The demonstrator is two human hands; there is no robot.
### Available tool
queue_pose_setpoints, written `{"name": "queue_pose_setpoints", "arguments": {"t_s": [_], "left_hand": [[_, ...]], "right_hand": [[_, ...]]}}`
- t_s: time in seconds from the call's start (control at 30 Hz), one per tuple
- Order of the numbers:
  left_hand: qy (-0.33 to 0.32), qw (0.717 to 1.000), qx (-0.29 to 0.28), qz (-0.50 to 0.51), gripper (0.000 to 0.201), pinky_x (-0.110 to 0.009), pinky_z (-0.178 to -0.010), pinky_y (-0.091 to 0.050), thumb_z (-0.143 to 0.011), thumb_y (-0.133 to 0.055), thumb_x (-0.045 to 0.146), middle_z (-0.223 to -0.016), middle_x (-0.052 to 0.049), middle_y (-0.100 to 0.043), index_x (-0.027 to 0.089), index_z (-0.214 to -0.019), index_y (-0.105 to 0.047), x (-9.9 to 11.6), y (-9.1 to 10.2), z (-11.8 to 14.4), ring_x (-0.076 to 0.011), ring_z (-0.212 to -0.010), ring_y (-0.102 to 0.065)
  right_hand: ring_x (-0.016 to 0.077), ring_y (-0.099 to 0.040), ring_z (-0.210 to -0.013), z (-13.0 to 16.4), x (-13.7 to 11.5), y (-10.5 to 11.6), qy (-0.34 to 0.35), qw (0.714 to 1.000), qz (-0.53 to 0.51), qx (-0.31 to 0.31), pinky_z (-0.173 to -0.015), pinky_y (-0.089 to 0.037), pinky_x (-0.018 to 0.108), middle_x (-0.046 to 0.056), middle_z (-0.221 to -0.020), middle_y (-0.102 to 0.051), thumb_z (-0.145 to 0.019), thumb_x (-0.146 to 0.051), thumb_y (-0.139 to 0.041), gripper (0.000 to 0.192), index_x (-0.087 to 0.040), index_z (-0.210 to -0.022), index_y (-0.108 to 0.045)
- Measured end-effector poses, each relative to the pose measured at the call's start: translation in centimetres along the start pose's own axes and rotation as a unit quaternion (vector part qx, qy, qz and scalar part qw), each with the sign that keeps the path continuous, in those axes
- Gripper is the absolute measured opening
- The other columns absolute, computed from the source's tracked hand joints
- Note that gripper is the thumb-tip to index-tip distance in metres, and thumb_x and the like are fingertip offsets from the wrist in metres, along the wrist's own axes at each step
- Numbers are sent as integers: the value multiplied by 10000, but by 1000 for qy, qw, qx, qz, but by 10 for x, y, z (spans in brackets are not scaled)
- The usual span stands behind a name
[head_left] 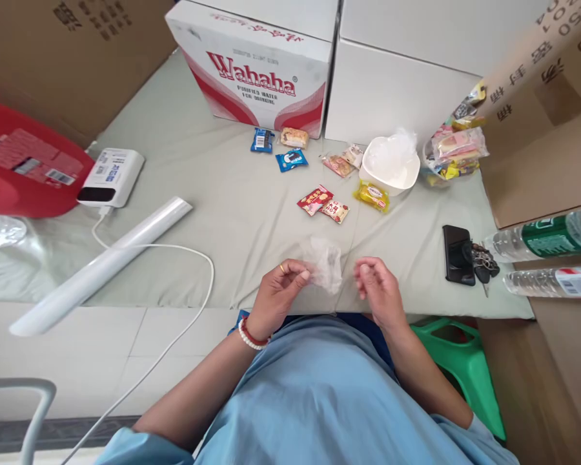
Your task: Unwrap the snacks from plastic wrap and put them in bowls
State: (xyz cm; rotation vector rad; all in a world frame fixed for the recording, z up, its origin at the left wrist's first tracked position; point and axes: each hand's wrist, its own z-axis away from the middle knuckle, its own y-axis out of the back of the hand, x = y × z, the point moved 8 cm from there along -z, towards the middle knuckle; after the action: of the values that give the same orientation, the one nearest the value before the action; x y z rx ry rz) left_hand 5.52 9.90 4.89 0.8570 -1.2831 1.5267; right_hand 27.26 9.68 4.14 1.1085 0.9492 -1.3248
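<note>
Snacks (458,150) fill a tub; left hand (277,292) pinches a clear bag (326,263).

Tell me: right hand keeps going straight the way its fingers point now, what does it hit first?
The right hand has its fingers curled toward the left, so it would probably first meet the clear plastic bag pinched by the left hand. The gap looks small; depth is hard to judge.

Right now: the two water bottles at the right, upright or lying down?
Lying down. Both water bottles rest on their sides by the phone.
</note>
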Motion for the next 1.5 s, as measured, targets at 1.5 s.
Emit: {"name": "queue_pose_setpoints", "arguments": {"t_s": [1.5], "left_hand": [[20,999,20,16,518,-274,-761,-528,-746,-857,554,-998,-17,-647,208,-967,-541,-2,6,9,-162,-931,-665]], "right_hand": [[88,-531,-539,4,-17,-63,-25,992,-80,-90,-474,-431,213,-1,-779,-698,-877,-509,-750,307,-207,-917,-720]]}}
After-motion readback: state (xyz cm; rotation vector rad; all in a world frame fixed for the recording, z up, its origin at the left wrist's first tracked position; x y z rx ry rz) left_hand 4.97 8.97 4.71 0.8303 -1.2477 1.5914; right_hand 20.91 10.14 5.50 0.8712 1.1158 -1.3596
